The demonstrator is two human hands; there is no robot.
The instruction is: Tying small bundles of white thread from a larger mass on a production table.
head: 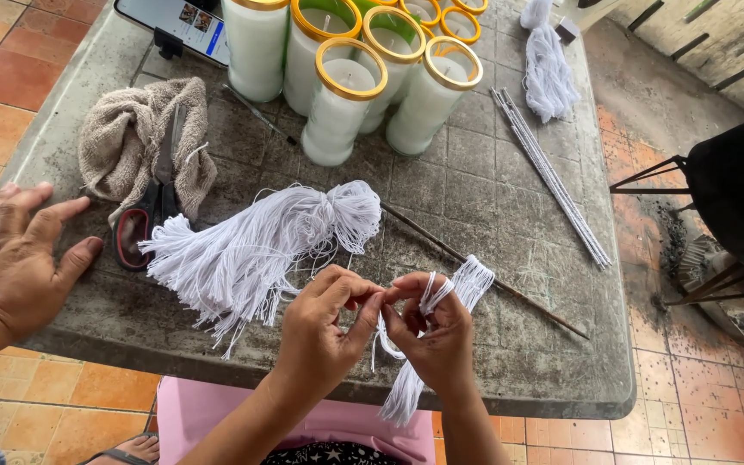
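A small bundle of white strings [441,297] is gripped by the right hand [434,331] while one strand is pinched by the left hand [325,331]; the big white string pile [251,245] remains unsorted.

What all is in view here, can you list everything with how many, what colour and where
small string bundle: one, white, held in both hands above the near table edge
large string bundle: one, white, lying at table centre
third string bundle: one, white, far right of the table
glass candles: at least seven, white wax with gold rims, far centre
thin rods: one bunch, white, right of the candles
long stick: one, brown, slanting across the table behind the hands
towel: one, beige, left side
scissors: one pair, red-and-black handles, lying on the towel
phone: one, on a stand, far left corner
table: one, grey, worn
another person's hand: one, resting on the left table edge
left hand: pinching strands
right hand: gripping the small bundle
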